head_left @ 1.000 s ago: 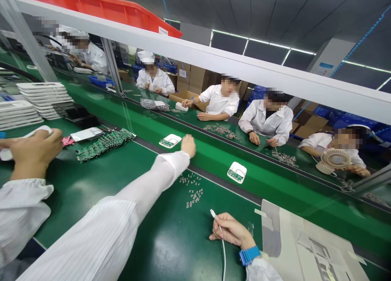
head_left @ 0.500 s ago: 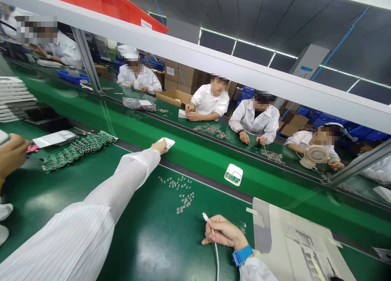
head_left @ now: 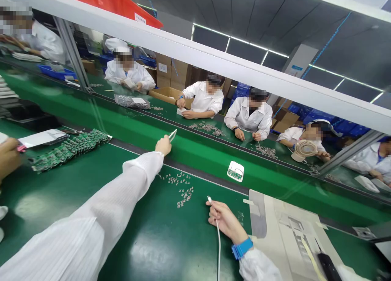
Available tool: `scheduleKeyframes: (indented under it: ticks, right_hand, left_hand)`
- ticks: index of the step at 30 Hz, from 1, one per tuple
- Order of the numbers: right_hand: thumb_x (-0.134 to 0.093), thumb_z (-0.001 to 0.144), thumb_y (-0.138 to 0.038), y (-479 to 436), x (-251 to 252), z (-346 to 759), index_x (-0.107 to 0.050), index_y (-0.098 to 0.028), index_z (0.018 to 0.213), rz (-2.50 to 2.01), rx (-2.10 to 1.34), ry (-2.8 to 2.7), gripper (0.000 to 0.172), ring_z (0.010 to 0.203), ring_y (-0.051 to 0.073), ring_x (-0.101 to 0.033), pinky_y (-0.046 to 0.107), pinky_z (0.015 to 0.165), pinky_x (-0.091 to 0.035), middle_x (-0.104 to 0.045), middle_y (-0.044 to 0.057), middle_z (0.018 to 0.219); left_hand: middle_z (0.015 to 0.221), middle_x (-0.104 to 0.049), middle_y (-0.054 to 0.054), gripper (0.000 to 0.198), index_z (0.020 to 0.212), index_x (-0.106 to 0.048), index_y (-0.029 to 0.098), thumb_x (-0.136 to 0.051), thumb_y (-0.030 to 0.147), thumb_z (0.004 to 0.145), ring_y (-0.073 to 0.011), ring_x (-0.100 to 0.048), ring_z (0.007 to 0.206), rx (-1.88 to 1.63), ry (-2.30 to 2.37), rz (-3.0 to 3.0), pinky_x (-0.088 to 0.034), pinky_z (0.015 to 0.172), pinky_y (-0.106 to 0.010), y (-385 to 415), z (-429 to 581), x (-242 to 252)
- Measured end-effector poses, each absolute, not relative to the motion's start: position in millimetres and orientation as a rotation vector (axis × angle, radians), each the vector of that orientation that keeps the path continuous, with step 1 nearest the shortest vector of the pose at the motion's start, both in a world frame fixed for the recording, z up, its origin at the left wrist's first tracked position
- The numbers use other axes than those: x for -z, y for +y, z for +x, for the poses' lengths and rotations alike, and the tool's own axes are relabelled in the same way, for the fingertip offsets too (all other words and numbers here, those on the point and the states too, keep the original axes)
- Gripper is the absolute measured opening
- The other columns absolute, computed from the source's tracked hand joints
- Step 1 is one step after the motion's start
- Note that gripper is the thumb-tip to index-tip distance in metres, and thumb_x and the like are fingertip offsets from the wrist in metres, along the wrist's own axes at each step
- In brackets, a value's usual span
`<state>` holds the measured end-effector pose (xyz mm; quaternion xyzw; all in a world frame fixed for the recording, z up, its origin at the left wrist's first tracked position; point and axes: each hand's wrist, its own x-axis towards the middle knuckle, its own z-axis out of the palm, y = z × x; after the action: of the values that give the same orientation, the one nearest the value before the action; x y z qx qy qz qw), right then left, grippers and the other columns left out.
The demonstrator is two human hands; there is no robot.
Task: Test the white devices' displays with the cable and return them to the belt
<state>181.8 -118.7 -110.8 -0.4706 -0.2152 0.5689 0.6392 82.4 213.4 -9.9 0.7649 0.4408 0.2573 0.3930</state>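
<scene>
My left hand (head_left: 163, 145) reaches out over the green conveyor belt. It is closed on a white plastic housing (head_left: 173, 134), now tilted nearly edge-on, so its inside is hidden. Lower right, my right hand (head_left: 224, 220) pinches a white cable (head_left: 218, 248) just behind its plug, which points up and away. A blue strap (head_left: 242, 248) circles that wrist. Between the hands, small metal pieces (head_left: 185, 196) lie scattered on the green bench. Another white housing (head_left: 238, 165), with a green circuit board inside, rests on the belt beyond my right hand.
Rows of green circuit boards (head_left: 70, 148) lie at left, near a co-worker's hand (head_left: 9, 159). A taped paper sheet (head_left: 271, 236) covers the bench at right, with a black-handled tool (head_left: 328, 266) on it. Several co-workers sit across the belt, behind a clear panel.
My left hand has moved slightly right along the belt, and its housing has turned from flat to edge-on. My right hand, still holding the cable, has shifted up a little. The view has shifted.
</scene>
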Motion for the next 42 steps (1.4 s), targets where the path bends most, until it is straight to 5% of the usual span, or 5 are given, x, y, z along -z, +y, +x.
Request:
scheduleKeyframes:
  ticks: [7, 12, 19, 27, 42]
  right_hand:
    - [-0.065, 0.087, -0.036, -135.5, 7.8, 175.8, -0.054, -0.015, 0.083, -1.184, -0.956, -0.534, 0.024, 0.035, 0.001, -0.019, 0.012, 0.032, -0.014, -0.035, -0.013, 0.047]
    - [-0.068, 0.084, -0.038, -156.3, -65.6, 151.1, -0.058, -0.017, 0.090, -1.243, -0.842, -0.666, 0.024, 0.033, 0.003, -0.030, 0.014, 0.035, -0.025, -0.048, -0.009, 0.043]
    - [-0.058, 0.089, -0.040, -183.1, -85.5, 120.6, -0.058, -0.028, 0.085, -0.966, -0.572, -0.741, 0.013, 0.025, 0.005, -0.005, 0.015, 0.022, -0.012, -0.017, -0.015, 0.033]
    - [-0.068, 0.085, -0.028, -154.9, -77.3, 128.9, -0.068, -0.020, 0.086, -1.580, -0.536, -0.910, 0.008, 0.045, 0.008, -0.042, 0.022, 0.045, -0.030, -0.050, -0.005, 0.049]
    - [-0.063, 0.087, -0.034, -149.7, -75.9, 132.6, -0.071, -0.019, 0.083, -1.532, -0.481, -0.854, 0.018, 0.038, 0.006, -0.034, 0.022, 0.039, -0.022, -0.041, -0.007, 0.043]
  left_hand:
    - [0.122, -0.062, -0.019, 0.034, 0.127, -0.052, 0.007, -0.042, 0.023, 0.099, -0.0251, -0.065, 0.103, -0.535, 0.353, 1.355, -0.056, 0.088, -0.042, 117.7, 82.5, -28.0]
    - [0.122, -0.063, -0.018, 0.032, 0.122, -0.057, 0.009, -0.051, 0.025, 0.095, -0.0264, -0.066, 0.103, -0.344, 0.018, 1.038, -0.058, 0.086, -0.039, 52.8, 54.2, -62.0]
    - [0.108, -0.070, -0.011, 0.028, 0.117, -0.059, 0.016, -0.061, 0.021, 0.089, -0.0190, -0.070, 0.081, -0.270, 0.073, 0.997, -0.062, 0.065, -0.029, 38.9, 19.9, -80.6]
    - [0.094, -0.072, -0.006, 0.026, 0.116, -0.059, 0.017, -0.059, 0.026, 0.091, -0.0108, -0.065, 0.068, -0.238, 0.057, 1.016, -0.059, 0.058, -0.019, 33.1, 23.1, -79.4]
    - [0.099, -0.071, -0.005, 0.025, 0.116, -0.059, 0.020, -0.060, 0.026, 0.091, -0.0109, -0.064, 0.071, -0.212, 0.086, 1.024, -0.057, 0.056, -0.018, 34.4, 29.7, -75.9]
